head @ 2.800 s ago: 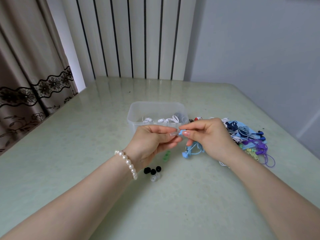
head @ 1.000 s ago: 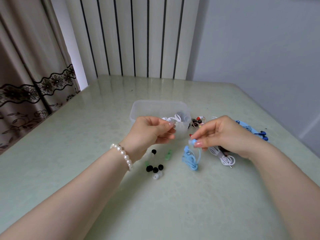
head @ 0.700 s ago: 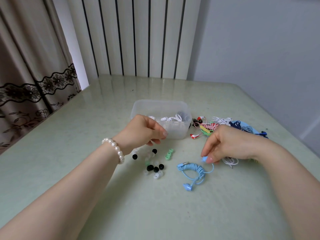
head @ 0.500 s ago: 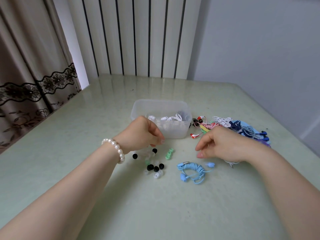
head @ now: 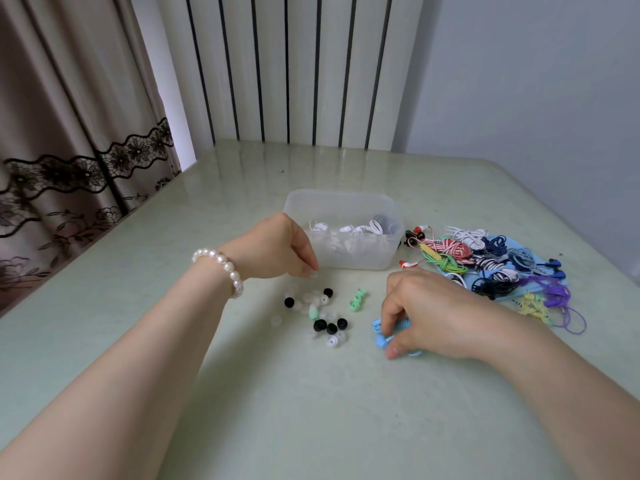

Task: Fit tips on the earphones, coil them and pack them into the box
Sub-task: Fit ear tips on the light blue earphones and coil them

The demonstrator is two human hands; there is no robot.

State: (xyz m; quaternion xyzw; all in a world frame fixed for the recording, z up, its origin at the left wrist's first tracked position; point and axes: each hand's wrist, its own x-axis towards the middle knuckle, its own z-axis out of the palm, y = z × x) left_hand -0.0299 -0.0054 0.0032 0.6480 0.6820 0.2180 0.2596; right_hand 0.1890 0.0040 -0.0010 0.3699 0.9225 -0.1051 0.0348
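pale blue coiled earphones (head: 398,332) lie on the glossy light green worktop (head: 311,410), and the right hand (head: 426,313) is down on them, thumb and forefinger closed round one blue earbud at the near edge of the coil while the rest of the cord sits under the palm. the left hand (head: 273,251) hovers just beyond the scatter of small silicone ear tips (head: 320,315) (black, clear and mint green ones), its fingers (head: 310,270) curled together and pointing down; whether they pinch a clear tip or nothing, i cannot tell.

judging by this, the step in hand is fitting tips: one hand presents a bud, the other goes for a tip. the next move likely calls for picking a single tip out of the loose cluster without dragging its neighbours, then lifting the bud clear of the coil so the tip can be pushed over its nozzle.

beyond the hands stands the clear plastic rectangular box (head: 391,252), lidless, holding several white coiled earphones (head: 360,228) and something greyish at its right end. to its right, on the worktop, a tangled heap of mixed-colour earphones (head: 485,261) waits, well outside the box.
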